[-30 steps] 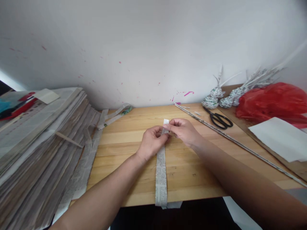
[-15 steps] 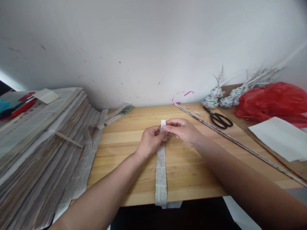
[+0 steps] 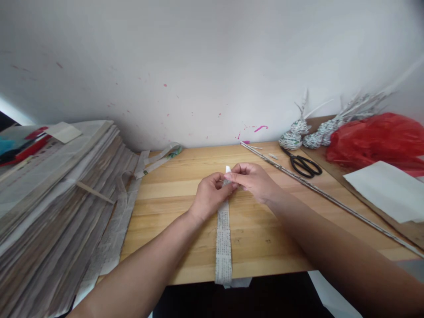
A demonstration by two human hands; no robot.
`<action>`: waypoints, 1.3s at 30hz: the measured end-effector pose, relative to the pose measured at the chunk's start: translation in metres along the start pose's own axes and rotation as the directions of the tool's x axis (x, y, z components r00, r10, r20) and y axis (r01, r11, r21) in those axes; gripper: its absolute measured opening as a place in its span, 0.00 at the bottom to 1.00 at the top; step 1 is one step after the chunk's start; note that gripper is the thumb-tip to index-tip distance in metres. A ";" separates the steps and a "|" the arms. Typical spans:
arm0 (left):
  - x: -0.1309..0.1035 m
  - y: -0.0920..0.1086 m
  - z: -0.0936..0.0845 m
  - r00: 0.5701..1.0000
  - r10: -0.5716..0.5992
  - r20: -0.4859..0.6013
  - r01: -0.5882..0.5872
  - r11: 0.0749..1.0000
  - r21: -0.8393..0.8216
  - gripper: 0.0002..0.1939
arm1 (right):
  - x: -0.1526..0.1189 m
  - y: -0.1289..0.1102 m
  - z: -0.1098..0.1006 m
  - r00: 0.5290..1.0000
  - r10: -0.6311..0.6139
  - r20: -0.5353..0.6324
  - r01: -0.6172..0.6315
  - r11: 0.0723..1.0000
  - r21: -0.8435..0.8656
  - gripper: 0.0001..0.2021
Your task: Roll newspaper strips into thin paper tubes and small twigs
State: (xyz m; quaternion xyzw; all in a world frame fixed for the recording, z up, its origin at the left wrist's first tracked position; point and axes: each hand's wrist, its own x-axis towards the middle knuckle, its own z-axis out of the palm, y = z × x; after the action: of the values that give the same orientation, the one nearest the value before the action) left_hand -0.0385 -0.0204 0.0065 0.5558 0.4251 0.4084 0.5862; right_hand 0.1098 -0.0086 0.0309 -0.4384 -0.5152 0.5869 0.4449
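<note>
A long strip of printed newspaper (image 3: pixel 224 243) runs from my fingers toward me and over the front edge of the wooden table (image 3: pixel 265 238). My left hand (image 3: pixel 210 193) is closed, pinching the strip near its far end between thumb and fingers. Just to the right, my right hand (image 3: pixel 253 180) grips the same end, thumb on top and fingers curled. The narrow white tip pokes up between the two hands. How the paper is folded under the fingers is hidden.
Tall newspaper stack (image 3: pixel 82 203) at left, with loose strips (image 3: pixel 162 159) beside it. To the right lie thin rolled-paper rods (image 3: pixel 318 190), black scissors (image 3: pixel 304 165), woven paper gourd shapes (image 3: pixel 293 134), a red plastic bag (image 3: pixel 377 141) and a white paper sheet (image 3: pixel 389 190). A wall stands behind.
Both hands have shifted slightly right and closer together. The strip's far tip looks narrower and more folded; its lower length moved a little to the right.
</note>
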 end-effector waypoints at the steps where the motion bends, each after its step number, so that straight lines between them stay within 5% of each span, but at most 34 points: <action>1: 0.000 0.000 0.000 1.000 0.008 -0.001 -0.008 1.000 0.008 0.14 | 0.000 0.000 0.001 1.000 -0.002 0.005 0.002 1.000 0.005 0.13; 5: 0.000 0.000 0.000 0.999 0.008 0.036 -0.009 1.000 0.017 0.13 | -0.001 -0.001 0.004 1.000 -0.015 -0.021 0.016 0.999 0.046 0.13; 14: -0.002 0.008 0.001 0.978 -0.160 0.133 0.181 0.970 -0.163 0.14 | 0.001 -0.001 -0.005 0.997 -0.081 -0.004 0.081 0.995 0.059 0.13; 21: -0.001 0.010 -0.001 0.977 -0.182 0.109 0.205 0.946 -0.253 0.11 | -0.001 -0.010 -0.014 0.969 -0.025 0.247 0.072 0.980 -0.185 0.14; 30: -0.002 0.008 0.004 0.988 -0.142 0.053 0.149 0.972 -0.180 0.13 | 0.000 0.003 -0.003 0.999 0.005 0.051 0.000 0.995 -0.096 0.15; 39: -0.001 0.001 0.003 0.988 -0.124 0.087 0.136 0.979 -0.155 0.13 | 0.001 0.004 -0.001 0.995 -0.084 -0.057 0.075 0.988 -0.138 0.16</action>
State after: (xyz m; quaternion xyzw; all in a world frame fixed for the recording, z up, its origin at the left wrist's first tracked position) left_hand -0.0357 -0.0225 0.0079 0.4933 0.4034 0.3803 0.6703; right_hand 0.1107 -0.0078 0.0270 -0.4648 -0.5567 0.5183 0.4532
